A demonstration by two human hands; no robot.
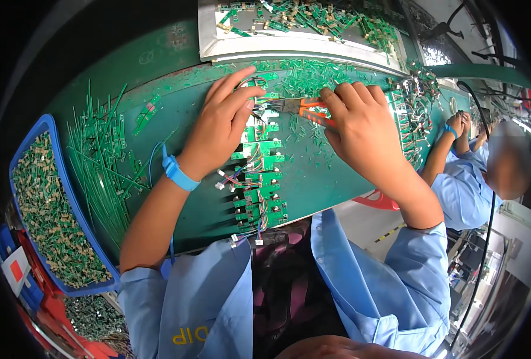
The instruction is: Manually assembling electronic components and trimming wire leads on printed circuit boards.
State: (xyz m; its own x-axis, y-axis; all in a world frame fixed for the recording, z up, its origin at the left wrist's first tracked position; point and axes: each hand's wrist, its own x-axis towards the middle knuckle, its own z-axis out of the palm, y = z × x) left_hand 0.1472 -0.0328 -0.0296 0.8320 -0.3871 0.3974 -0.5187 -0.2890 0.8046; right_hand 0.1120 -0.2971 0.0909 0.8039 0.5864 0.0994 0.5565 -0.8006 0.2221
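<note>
A row of small green circuit boards (269,160) with bundles of coloured wires and white connectors runs toward me down the green work surface. At the row's far end, my left hand (217,122) has its fingers bent over a board, steadying it; they partly hide it. A blue band circles that wrist. My right hand (364,122) is closed around the orange handles of a pair of cutting pliers (313,111). The pliers point left, with their dark jaws at the board beside my left fingertips. Exactly what the jaws touch is too small to tell.
Green scraps (313,78) litter the far surface below a white-edged tray (217,49) of board pieces. Thin green strips (95,161) lie left, beside a blue bin (101,263) of small parts. Wired boards (406,113) pile up right, near a co-worker (466,185).
</note>
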